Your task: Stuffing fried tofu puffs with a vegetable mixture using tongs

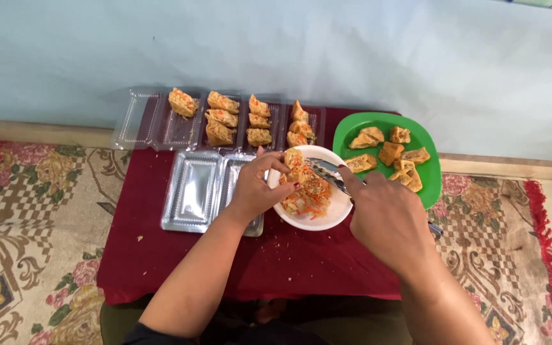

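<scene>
My left hand (pixel 255 185) grips a fried tofu piece (pixel 295 165) over a white bowl (pixel 327 217) of shredded orange and pale vegetable filling (pixel 305 201). In my right hand (pixel 384 217) is a metal spoon (pixel 324 169), its tip at the tofu's open side. A green plate (pixel 432 172) just right of the bowl carries several plain fried tofu pieces (pixel 391 153). Clear plastic trays (pixel 180 128) along the back of the table contain several filled pieces (pixel 222 118).
All of this rests on a low table under a dark red cloth (pixel 161 255). Open clear trays (pixel 196 191) with nothing in them lie left of the bowl. A patterned carpet (pixel 27 217) surrounds the table, and a pale wall (pixel 289 45) rises behind.
</scene>
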